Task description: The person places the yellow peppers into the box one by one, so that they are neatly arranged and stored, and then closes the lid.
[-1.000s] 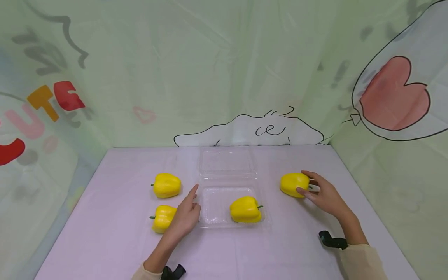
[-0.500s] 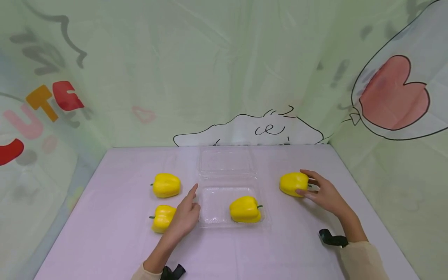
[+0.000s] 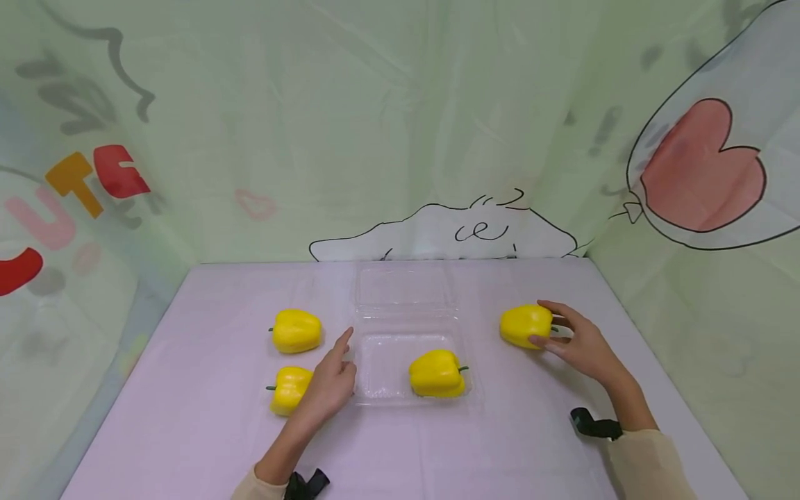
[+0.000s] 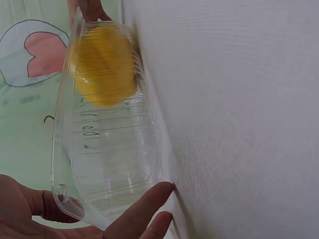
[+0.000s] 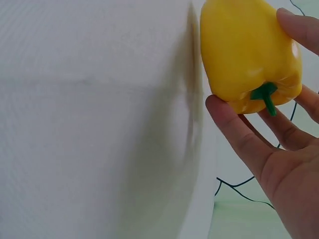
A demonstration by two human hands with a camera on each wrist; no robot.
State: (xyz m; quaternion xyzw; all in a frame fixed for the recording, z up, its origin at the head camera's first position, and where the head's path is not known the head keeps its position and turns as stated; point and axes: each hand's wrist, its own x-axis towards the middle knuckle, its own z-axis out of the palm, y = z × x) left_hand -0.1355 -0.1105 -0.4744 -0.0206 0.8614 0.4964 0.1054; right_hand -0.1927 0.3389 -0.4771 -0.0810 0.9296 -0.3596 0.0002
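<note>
My right hand (image 3: 581, 345) grips a yellow bell pepper (image 3: 525, 326) at its stem end, right of the clear plastic container (image 3: 381, 399). In the right wrist view, thumb and fingers are spread around this pepper (image 5: 244, 55), its green stem facing the palm. My left hand (image 3: 332, 382) rests at the container's left edge, fingers fairly straight; in the left wrist view its fingers (image 4: 144, 209) touch the container's corner. Another yellow bell pepper (image 3: 437, 373) lies in the right half of the container.
Two more yellow bell peppers lie on the left: a far one (image 3: 296, 331) and a near one (image 3: 290, 389), partly hidden by my left hand. The container's clear lid (image 3: 405, 286) lies folded back. Printed cloth walls (image 3: 400, 139) border the table (image 3: 175, 417).
My right hand and the bell pepper it grips have shifted very slightly away from me. The left hand, the container and the other peppers stay practically still.
</note>
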